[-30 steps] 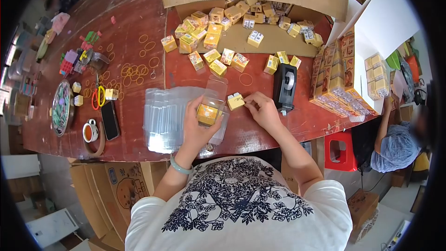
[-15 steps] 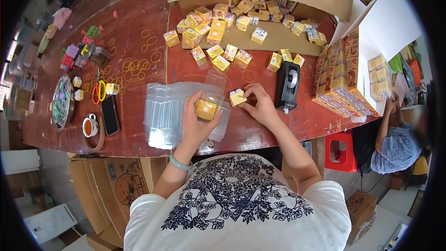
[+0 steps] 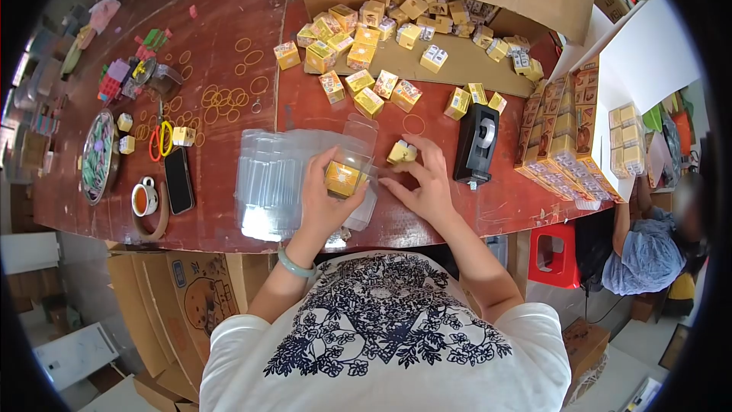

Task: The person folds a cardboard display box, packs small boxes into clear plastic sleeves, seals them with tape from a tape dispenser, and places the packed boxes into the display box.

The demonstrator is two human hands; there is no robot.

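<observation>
My left hand is closed around a clear plastic box with its flap raised. A small yellow box shows inside that clear box. My right hand has its thumb and fingers apart. Its fingertips are at another small yellow box on the table, and whether they touch it I cannot tell. Under and beside my left hand lies a stack of clear plastic boxes.
Several yellow boxes lie ahead, before an open carton. A tape dispenser stands right, near filled display boxes. Left are rubber bands, scissors, a phone and a cup. A co-worker sits right.
My right thumb has come away from the small yellow box, and the fingers have spread. That box has tilted and sits slightly farther forward. My left hand keeps its grip.
</observation>
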